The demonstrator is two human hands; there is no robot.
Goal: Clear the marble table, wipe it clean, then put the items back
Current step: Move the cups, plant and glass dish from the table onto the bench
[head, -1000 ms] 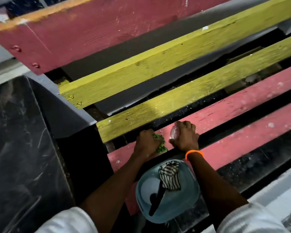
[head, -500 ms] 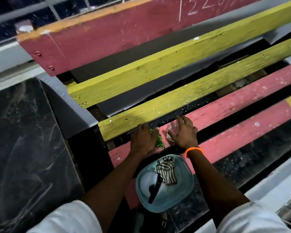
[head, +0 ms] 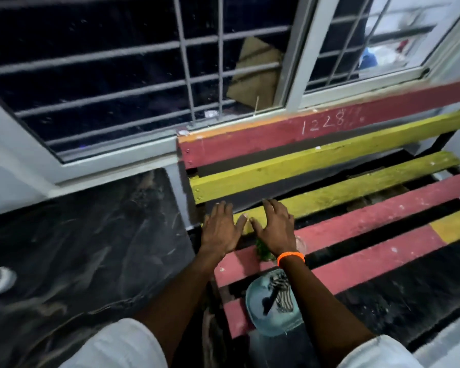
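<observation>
Your left hand (head: 219, 229) and right hand (head: 275, 225) hover flat, fingers spread and empty, above the slatted bench (head: 356, 229), green sprig (head: 262, 251) beneath.

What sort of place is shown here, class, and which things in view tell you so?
Probably a porch or veranda beside a house: a painted slatted bench stands under a barred window, next to a dark marble table. Both hands hover open over the bench.

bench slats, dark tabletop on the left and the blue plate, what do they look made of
Bench slats: likely wood, red and yellow paint, worn, with grain and chips showing. Dark tabletop: looks like polished black marble, pale veins, glossy. Blue plate: probably plastic, smooth teal, though blur leaves it open.
</observation>
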